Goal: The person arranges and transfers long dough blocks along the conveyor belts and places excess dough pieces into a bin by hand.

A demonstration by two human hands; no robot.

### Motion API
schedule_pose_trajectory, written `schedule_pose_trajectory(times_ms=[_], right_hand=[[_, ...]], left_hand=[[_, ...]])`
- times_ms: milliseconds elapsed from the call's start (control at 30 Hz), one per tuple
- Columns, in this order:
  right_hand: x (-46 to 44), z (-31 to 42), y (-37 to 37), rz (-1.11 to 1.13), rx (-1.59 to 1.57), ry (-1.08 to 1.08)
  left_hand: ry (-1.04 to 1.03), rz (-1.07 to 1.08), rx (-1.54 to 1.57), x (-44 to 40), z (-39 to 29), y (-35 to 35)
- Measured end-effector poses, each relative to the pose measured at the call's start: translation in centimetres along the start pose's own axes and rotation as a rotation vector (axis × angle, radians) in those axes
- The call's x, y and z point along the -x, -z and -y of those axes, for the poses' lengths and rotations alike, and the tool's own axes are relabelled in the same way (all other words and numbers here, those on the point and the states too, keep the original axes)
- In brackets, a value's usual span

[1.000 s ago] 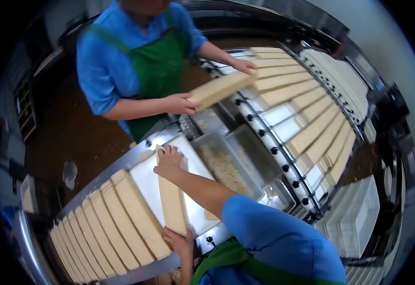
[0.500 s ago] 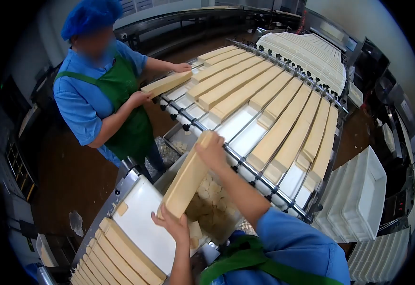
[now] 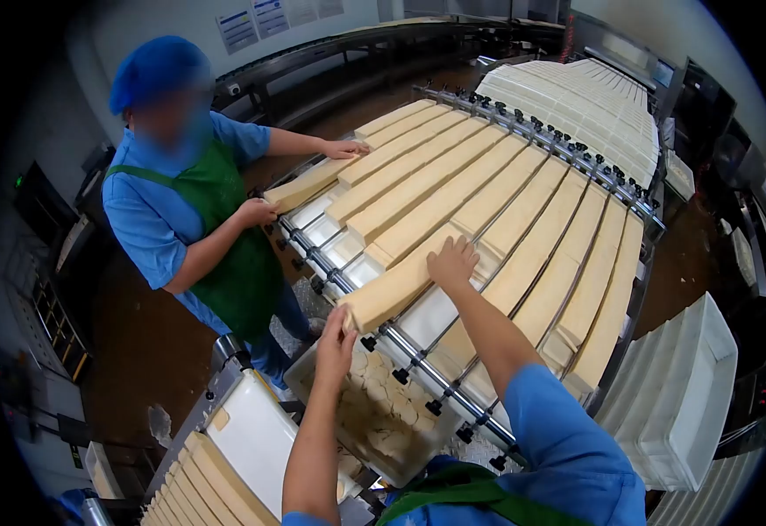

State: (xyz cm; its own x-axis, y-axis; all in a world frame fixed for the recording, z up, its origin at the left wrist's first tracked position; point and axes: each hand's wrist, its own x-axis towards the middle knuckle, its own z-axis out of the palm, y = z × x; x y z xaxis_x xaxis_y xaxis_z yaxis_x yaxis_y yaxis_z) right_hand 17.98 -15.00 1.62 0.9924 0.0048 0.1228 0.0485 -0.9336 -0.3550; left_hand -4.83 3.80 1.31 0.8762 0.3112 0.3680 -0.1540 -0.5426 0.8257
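Note:
A long pale dough block (image 3: 398, 285) lies across the near rail of the slatted conveyor, one end overhanging the rail. My left hand (image 3: 336, 337) holds its near end, fingers against the end face. On its far end rests my right hand (image 3: 453, 261), fingers spread over the top. Several similar long blocks (image 3: 440, 190) lie side by side on the conveyor around it. A co-worker (image 3: 192, 206) at the left has both hands on another block (image 3: 307, 185) at the conveyor's left edge.
Below the rail stands a bin (image 3: 386, 412) of dough pieces. A white belt (image 3: 258, 438) at the lower left carries more blocks. White stacked trays (image 3: 677, 394) stand at the right. The conveyor's metal rail (image 3: 427, 364) with black knobs runs between me and the blocks.
My hands have carried the block from above the bin forward onto the conveyor. My right fingers have spread over its top. The co-worker's block has moved farther onto the conveyor.

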Motion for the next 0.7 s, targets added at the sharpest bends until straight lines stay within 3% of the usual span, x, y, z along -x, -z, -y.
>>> schedule_pose_trajectory(times_ms=[33,100,133,200,267,300,367,467,500,533,700], right_hand=[[0.1,0.1,-0.4,0.0,-0.004,0.002],[1.2,0.9,0.0,0.049,-0.072,0.049],[2.2,1.4,0.1,0.046,-0.126,0.136],[4.5,2.2,-3.0,-0.215,-0.257,0.402],[8.5,4.1,-2.1,-0.109,-0.497,0.582],[10.5,4.8,-1.5,-0.171,-0.55,0.703],[13.0,5.7,0.0,-0.222,-0.464,0.82],[13.3,5.7,-1.5,-0.298,-0.244,0.819],[13.5,5.7,-1.8,-0.319,-0.196,0.833],[14.0,5.7,-1.6,-0.295,-0.291,0.841],[14.3,5.6,-2.3,-0.263,-0.343,0.811]], left_hand=[[0.07,0.015,-0.01,-0.6,0.0,-1.2],[-0.037,-0.078,-0.309,-1.7,0.5,-3.7],[-0.04,-0.078,-0.31,-1.9,0.6,-4.2],[0.108,-0.09,-0.248,-1.6,0.1,-4.7],[0.156,-0.095,-0.181,-1.2,0.3,-4.3],[0.205,-0.094,-0.108,-0.9,0.5,-4.0],[0.199,-0.206,0.047,-0.1,-1.6,-3.6],[0.203,-0.302,-0.096,2.7,-2.5,-1.8],[0.121,-0.322,-0.321,4.2,-1.6,-1.4],[0.237,-0.297,-0.403,5.8,-2.8,-1.0],[0.406,-0.277,-0.329,16.8,-0.3,2.8]])
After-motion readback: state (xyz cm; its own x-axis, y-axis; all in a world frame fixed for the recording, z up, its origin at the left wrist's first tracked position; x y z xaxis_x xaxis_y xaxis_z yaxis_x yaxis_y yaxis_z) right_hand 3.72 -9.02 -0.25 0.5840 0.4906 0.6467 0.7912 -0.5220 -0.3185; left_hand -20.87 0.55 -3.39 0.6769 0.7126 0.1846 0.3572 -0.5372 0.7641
